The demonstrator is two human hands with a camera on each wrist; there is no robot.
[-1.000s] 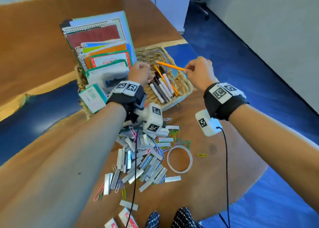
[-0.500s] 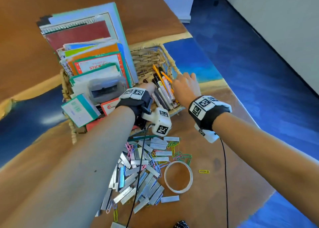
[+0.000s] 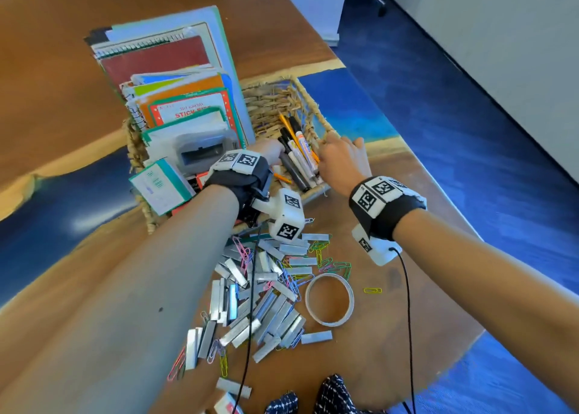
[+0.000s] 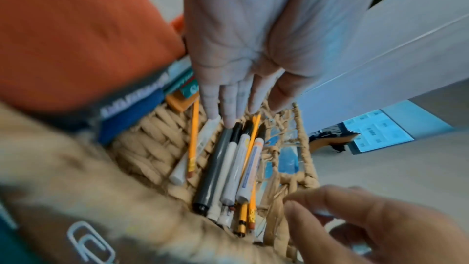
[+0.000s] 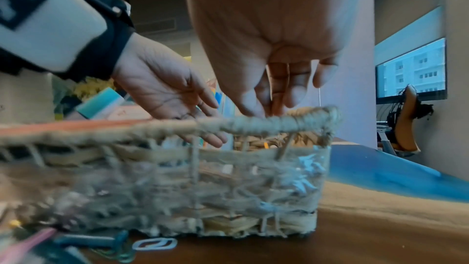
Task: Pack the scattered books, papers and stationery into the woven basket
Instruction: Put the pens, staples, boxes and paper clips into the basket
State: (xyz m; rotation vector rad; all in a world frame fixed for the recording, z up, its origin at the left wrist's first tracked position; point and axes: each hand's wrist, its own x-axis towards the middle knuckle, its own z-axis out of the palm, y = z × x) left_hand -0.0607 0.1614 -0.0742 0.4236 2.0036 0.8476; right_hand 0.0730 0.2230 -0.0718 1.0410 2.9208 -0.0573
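Note:
The woven basket (image 3: 308,100) holds upright books and notebooks (image 3: 175,78) on its left side. Several markers and pencils (image 3: 297,159) lie on its right side. My left hand (image 3: 269,150) reaches into the basket with straight fingers (image 4: 228,111), their tips touching the ends of the markers (image 4: 228,168). A yellow pencil (image 4: 194,131) lies beside them. My right hand (image 3: 340,153) hovers over the basket's right rim (image 5: 266,123). Its fingers (image 5: 294,91) hang loosely curled and hold nothing.
On the brown table in front of the basket lie a heap of staple strips (image 3: 260,297), coloured paper clips (image 3: 332,266), a ring of tape (image 3: 329,299) and one yellow clip (image 3: 372,290). The table edge and blue floor are to the right.
A second ago my right hand held an orange pencil above the basket. The pencil now lies among the markers and that hand has dropped to the rim. My left hand moved in over the markers.

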